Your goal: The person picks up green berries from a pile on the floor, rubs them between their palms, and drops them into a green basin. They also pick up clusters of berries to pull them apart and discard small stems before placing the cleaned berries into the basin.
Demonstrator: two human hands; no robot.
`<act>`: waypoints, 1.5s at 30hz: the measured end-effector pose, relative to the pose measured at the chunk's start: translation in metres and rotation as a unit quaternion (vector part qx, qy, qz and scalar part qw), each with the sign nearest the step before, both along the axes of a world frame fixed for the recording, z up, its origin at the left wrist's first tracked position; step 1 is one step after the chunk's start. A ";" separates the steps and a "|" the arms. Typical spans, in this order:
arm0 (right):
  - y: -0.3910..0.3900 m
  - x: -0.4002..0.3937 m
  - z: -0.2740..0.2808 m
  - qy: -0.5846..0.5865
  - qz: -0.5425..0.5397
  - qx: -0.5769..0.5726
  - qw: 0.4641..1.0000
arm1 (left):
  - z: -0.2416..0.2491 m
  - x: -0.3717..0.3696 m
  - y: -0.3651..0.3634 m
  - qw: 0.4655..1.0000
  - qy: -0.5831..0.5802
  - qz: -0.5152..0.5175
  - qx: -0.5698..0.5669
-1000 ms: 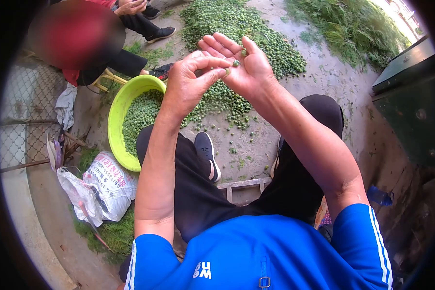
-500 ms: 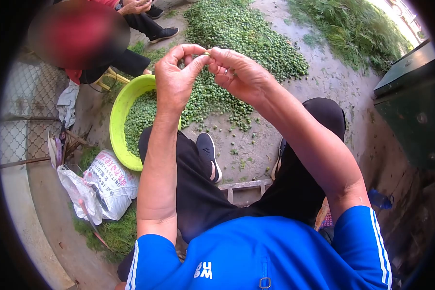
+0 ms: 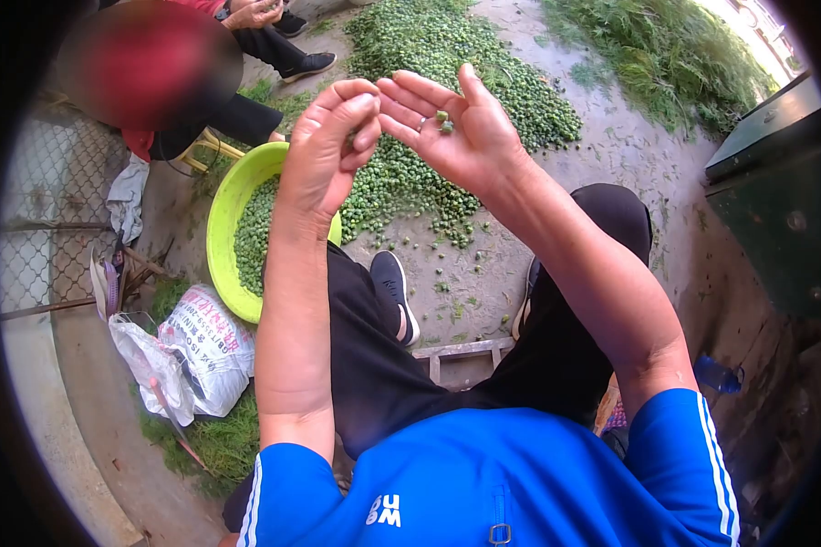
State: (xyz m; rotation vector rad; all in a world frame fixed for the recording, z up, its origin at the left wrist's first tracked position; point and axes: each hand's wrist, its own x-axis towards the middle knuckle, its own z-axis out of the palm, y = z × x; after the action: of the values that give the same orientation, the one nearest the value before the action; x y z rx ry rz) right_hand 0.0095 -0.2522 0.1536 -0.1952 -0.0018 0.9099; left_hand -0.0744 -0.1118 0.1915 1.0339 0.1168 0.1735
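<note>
My right hand [image 3: 465, 118] is open with its palm up and fingers stretched out. A few small round green fruits [image 3: 443, 123] lie on that palm. Close beside its fingertips, my left hand [image 3: 331, 146] is closed, thumb against the curled fingers. Whatever it may hold is hidden. Beyond and below both hands, a large heap of the same green fruits [image 3: 465, 77] spreads over the ground. To the left, partly behind my left forearm, stands a yellow-green basin [image 3: 219, 228] with many of these fruits inside.
A co-worker in red [image 3: 150, 73] sits at upper left. A white printed sack [image 3: 212, 342] lies below the basin. Feathery green branches [image 3: 666, 55] are piled at upper right, near a dark green metal box [image 3: 780, 201]. A blue plastic bottle [image 3: 718, 375] lies at right.
My right hand has turned palm up and opened out, showing green fruits on it. My left hand has parted from the pinched fruit between the hands and curled its fingers.
</note>
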 end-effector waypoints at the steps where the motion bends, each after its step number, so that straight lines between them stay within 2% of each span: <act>1: 0.000 0.000 0.000 -0.012 0.011 0.029 0.999 | -0.002 0.000 0.001 0.998 -0.009 -0.022 0.058; 2: 0.000 0.001 0.000 -0.012 0.011 0.029 0.999 | -0.004 -0.001 0.001 0.992 -0.019 -0.044 0.116; 3: 0.001 0.000 -0.001 -0.014 0.015 0.031 0.999 | -0.003 0.000 -0.005 0.992 -0.018 -0.044 0.115; 5: 0.002 0.000 -0.002 -0.018 0.023 0.035 0.999 | 0.000 0.002 -0.024 0.958 -0.039 0.022 0.283; 7: 0.003 0.000 -0.005 -0.028 0.027 0.032 0.999 | -0.007 0.005 -0.024 0.945 -0.053 0.027 0.321; 10: 0.004 -0.002 -0.005 -0.040 0.027 0.021 0.999 | -0.012 0.009 -0.029 0.875 -0.103 0.067 0.468; 13: 0.005 -0.003 -0.005 -0.047 0.021 0.003 0.999 | -0.010 0.005 -0.032 0.844 -0.041 0.050 0.533; 20: 0.000 -0.001 -0.003 -0.118 0.008 -0.076 0.990 | -0.008 0.003 -0.038 0.844 -0.009 0.047 0.534; 27: -0.001 -0.002 0.000 -0.096 -0.010 -0.086 0.992 | -0.006 0.002 -0.040 0.858 -0.026 0.009 0.513; 32: -0.001 -0.004 0.001 -0.099 -0.006 -0.106 0.989 | -0.005 0.001 -0.043 0.832 -0.002 -0.003 0.555; 33: -0.001 -0.004 0.000 -0.099 -0.006 -0.107 0.989 | -0.009 0.003 -0.041 0.832 -0.002 -0.003 0.555; 35: 0.001 -0.002 -0.002 -0.057 -0.014 -0.055 0.997 | -0.020 0.009 -0.033 0.902 -0.079 -0.005 0.424; 36: 0.002 0.000 -0.004 -0.057 -0.013 -0.054 0.997 | -0.016 0.007 -0.029 0.902 -0.079 -0.005 0.424; 37: 0.003 0.002 -0.005 -0.064 -0.015 -0.087 0.994 | -0.009 0.005 -0.023 0.961 -0.028 -0.035 0.272; 38: 0.003 0.004 -0.006 -0.072 -0.017 -0.119 0.990 | -0.004 0.004 -0.018 0.991 0.023 -0.064 0.113; 39: 0.002 0.004 -0.006 -0.074 -0.015 -0.117 0.990 | -0.005 0.004 -0.014 0.991 0.022 -0.062 0.115; 41: -0.002 0.005 -0.007 -0.158 0.031 -0.185 0.969 | -0.008 0.004 -0.007 0.998 0.024 -0.011 0.049; 45: -0.009 0.001 0.000 -0.219 0.063 -0.166 0.959 | -0.005 0.003 -0.006 0.997 0.018 0.030 0.073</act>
State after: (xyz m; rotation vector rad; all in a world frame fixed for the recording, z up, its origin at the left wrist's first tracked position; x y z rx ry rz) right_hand 0.0109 -0.2607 0.1537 -0.7142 -0.2769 0.9754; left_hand -0.0719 -0.1177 0.1860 1.1796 0.1699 0.2210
